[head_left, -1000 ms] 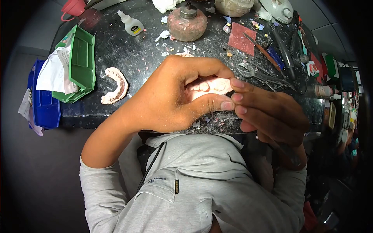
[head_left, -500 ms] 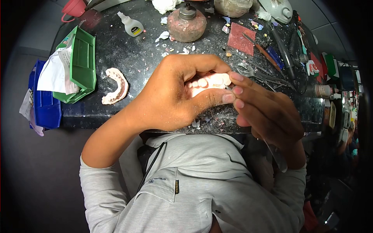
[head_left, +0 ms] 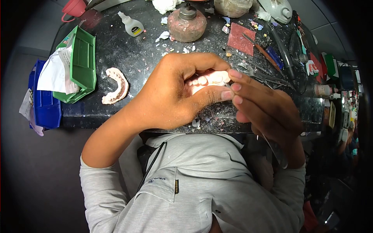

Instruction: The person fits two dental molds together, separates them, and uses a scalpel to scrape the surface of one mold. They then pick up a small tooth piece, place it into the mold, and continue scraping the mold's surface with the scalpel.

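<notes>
A pale pink dental cast (head_left: 206, 80) with a row of teeth lies in my left hand (head_left: 175, 93), whose thumb and fingers are wrapped round it. My right hand (head_left: 268, 108) is closed on a thin metal tool (head_left: 276, 152); its flat far end sticks out below the palm. The tool's working end is mostly hidden by the fingertips, which meet the right end of the cast beside my left thumb. A second, horseshoe-shaped cast (head_left: 122, 86) rests on the dark table to the left of my left hand.
A green bin (head_left: 83, 58) with papers and a blue bin (head_left: 46, 103) stand at the left. Behind my hands are a small bottle (head_left: 130, 25), a round burner (head_left: 187, 25) and a red sheet (head_left: 241, 38). Tools (head_left: 285, 50) and scraps lie at the right.
Both sets of fingertips have shifted very slightly, and the tool's lower end has tilted a little. Both hands keep their holds.
</notes>
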